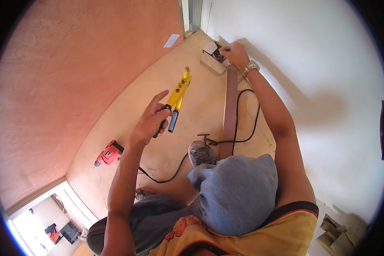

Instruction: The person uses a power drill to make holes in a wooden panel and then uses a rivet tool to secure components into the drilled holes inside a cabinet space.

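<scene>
A yellow hand riveter [180, 91] with black grips is in my left hand [151, 118], its nose pointing up and away from me. The fingers wrap round one handle, and the second handle stands slightly apart from it. At the far end of the floor, my right hand [235, 54] reaches over an opened small cardboard box [213, 64]. Thumb and fingertips are pinched together at the box's opening. Small dark pieces seem to lie inside, too small to name. Whatever is between those fingertips cannot be made out.
A red power drill [109, 153] lies on the floor at left, with a black cord [170, 179] running past my shoe [202, 153]. A long brown board [230, 111] lies along the white right wall [320, 55]. Paper packages [338, 237] sit at lower right.
</scene>
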The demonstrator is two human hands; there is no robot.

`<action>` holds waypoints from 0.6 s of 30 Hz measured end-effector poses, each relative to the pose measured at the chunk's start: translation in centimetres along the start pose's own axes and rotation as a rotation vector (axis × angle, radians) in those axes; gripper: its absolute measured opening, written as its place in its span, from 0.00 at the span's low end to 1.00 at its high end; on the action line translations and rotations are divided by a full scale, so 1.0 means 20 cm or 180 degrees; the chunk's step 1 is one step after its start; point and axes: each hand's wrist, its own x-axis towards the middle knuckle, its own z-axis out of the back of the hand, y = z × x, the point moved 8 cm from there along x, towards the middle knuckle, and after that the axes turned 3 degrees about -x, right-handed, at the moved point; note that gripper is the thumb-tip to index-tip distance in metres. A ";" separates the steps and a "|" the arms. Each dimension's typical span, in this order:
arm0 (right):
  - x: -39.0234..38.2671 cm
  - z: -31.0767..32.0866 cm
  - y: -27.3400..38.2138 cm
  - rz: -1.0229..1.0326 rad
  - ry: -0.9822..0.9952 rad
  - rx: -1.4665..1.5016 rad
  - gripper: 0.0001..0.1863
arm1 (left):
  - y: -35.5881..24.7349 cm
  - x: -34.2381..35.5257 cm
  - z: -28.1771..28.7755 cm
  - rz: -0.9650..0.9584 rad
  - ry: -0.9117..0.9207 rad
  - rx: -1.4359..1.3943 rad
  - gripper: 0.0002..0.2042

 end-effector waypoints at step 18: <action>0.00 -0.09 0.00 -0.0087 -0.0593 0.0387 0.14 | 0.23 -0.15 0.13 0.0051 -0.0150 0.0150 0.31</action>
